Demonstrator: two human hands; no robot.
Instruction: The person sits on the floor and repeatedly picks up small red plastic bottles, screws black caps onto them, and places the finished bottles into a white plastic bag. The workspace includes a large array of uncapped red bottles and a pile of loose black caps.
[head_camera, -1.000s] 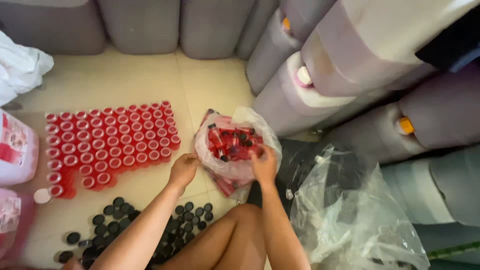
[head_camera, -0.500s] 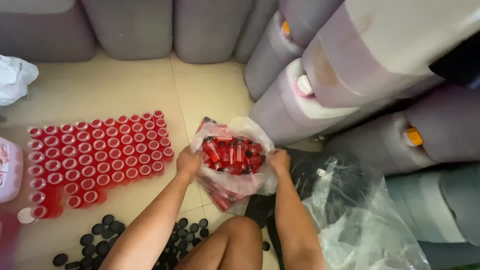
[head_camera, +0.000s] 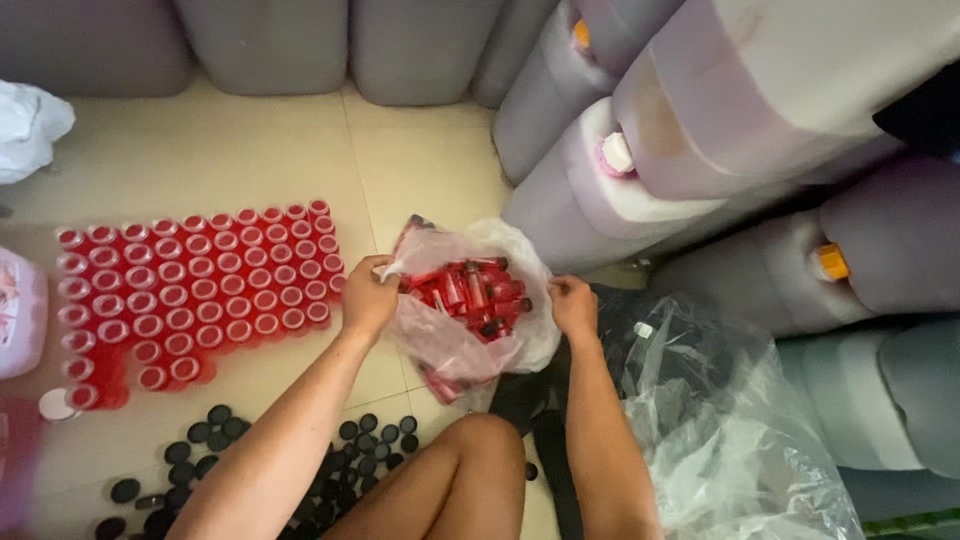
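Your left hand (head_camera: 368, 297) and right hand (head_camera: 574, 306) each grip the plastic bag (head_camera: 455, 345) rim, red bottles (head_camera: 468, 293) inside, open bottles (head_camera: 195, 285) lined up beside.

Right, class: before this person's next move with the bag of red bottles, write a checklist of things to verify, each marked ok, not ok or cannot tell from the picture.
1. Both hands grip the bag: ok. The left hand and right hand each pinch a side of the clear plastic bag.
2. Bag mouth open: ok, red bottles show inside.
3. Bag intact, no tear: cannot tell.
4. Bag apart from the open red bottles in rows on the floor: ok, the left hand is close to them.
5. Black caps within reach: ok, by the knee.
6. Bagged bottles all capped: cannot tell.
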